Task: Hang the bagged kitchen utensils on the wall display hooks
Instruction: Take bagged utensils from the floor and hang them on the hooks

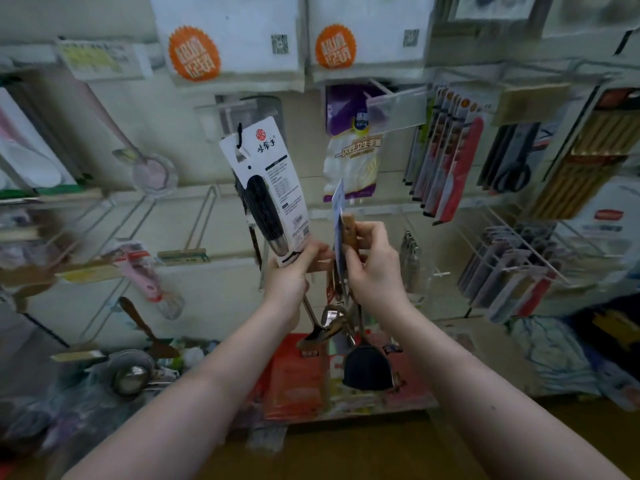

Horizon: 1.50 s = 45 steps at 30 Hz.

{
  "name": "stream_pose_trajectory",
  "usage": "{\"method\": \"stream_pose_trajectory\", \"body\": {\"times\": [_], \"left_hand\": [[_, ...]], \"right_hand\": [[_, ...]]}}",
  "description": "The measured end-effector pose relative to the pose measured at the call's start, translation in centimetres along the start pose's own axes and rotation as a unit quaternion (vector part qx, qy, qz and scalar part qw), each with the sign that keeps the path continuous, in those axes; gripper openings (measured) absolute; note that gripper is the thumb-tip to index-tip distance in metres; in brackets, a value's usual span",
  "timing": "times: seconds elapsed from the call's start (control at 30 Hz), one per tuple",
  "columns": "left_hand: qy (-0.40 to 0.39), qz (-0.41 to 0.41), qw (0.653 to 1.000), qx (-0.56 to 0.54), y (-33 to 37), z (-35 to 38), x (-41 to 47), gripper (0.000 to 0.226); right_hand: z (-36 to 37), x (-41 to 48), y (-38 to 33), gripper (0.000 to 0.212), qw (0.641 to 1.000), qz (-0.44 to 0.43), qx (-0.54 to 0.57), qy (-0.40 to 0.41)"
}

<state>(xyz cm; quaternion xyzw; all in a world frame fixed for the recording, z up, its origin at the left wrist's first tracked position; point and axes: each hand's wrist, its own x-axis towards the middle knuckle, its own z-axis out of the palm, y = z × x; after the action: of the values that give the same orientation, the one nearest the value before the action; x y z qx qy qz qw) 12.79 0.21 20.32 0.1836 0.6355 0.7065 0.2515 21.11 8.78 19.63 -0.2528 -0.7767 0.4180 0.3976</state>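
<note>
As carded utensil (266,181) juts above left hand (290,277); right hand (375,270) pinches wooden handle (347,230)

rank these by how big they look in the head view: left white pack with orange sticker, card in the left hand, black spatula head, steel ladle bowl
1. white pack with orange sticker
2. card in the left hand; nearer the camera, so unsure
3. black spatula head
4. steel ladle bowl
</note>
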Motion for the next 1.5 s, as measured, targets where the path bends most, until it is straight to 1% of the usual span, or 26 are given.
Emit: {"method": "stream_pose_trajectory", "body": {"times": [0.1, 0.3, 0.43, 0.53, 0.63, 0.77, 0.87, 0.9, 1.0, 1.17, 1.33, 1.4, 1.5], "left_hand": [[0.022, -0.006, 1.0, 0.005, -0.1, 1.9, 1.6, 0.017], [0.043, -0.03, 0.998, 0.019, -2.1, 5.2, 3.4, 0.014], [0.057, -0.054, 0.997, 0.014, -4.2, 6.6, 4.2, 0.009], [0.08, -0.085, 0.993, 0.016, -5.5, 7.6, 4.5, 0.023], [0.107, -0.109, 0.988, 0.01, -6.9, 8.6, 4.8, 0.031], [0.125, -0.13, 0.983, 0.031, -8.5, 9.4, 4.9, 0.047], [0.115, -0.134, 0.984, 0.034, -9.2, 9.6, 5.2, 0.053], [0.111, -0.13, 0.985, 0.034, -9.4, 9.5, 5.3, 0.048], [0.08, -0.128, 0.989, 0.009, -10.0, 9.2, 5.6, 0.025], [0.03, -0.137, 0.99, 0.015, -11.3, 8.5, 5.1, 0.005], [-0.03, -0.149, 0.988, 0.038, -12.8, 8.0, 4.3, 0.016], [-0.041, -0.16, 0.985, 0.039, -13.3, 7.7, 3.9, 0.026], [-0.054, -0.162, 0.984, 0.049, -14.2, 7.7, 3.6, 0.029]], "right_hand": [[-1.2, 1.5, 1.5, 0.02, 0.999, 0.015, 0.016, -0.024], [-2.6, 3.4, 5.0, 0.025, 0.996, 0.042, 0.065, -0.037], [-2.8, 3.6, 7.3, 0.029, 0.988, 0.093, 0.112, -0.05], [-3.0, 3.6, 9.0, 0.026, 0.986, 0.118, 0.108, -0.056], [-3.2, 3.4, 10.6, 0.024, 0.984, 0.116, 0.11, -0.073], [-3.4, 2.9, 12.5, 0.024, 0.983, 0.111, 0.121, -0.082], [-3.5, 2.7, 13.3, 0.02, 0.98, 0.125, 0.128, -0.085], [-3.5, 2.7, 13.5, 0.019, 0.979, 0.131, 0.133, -0.088], [-3.0, 2.5, 14.1, 0.021, 0.974, 0.147, 0.141, -0.095], [-2.0, 1.2, 15.2, 0.028, 0.969, 0.183, 0.135, -0.098], [-1.3, -0.4, 16.7, 0.028, 0.962, 0.228, 0.121, -0.09], [-1.2, -1.1, 17.1, 0.027, 0.96, 0.241, 0.113, -0.092], [-1.3, -1.8, 17.6, 0.031, 0.959, 0.247, 0.09, -0.103]]}}
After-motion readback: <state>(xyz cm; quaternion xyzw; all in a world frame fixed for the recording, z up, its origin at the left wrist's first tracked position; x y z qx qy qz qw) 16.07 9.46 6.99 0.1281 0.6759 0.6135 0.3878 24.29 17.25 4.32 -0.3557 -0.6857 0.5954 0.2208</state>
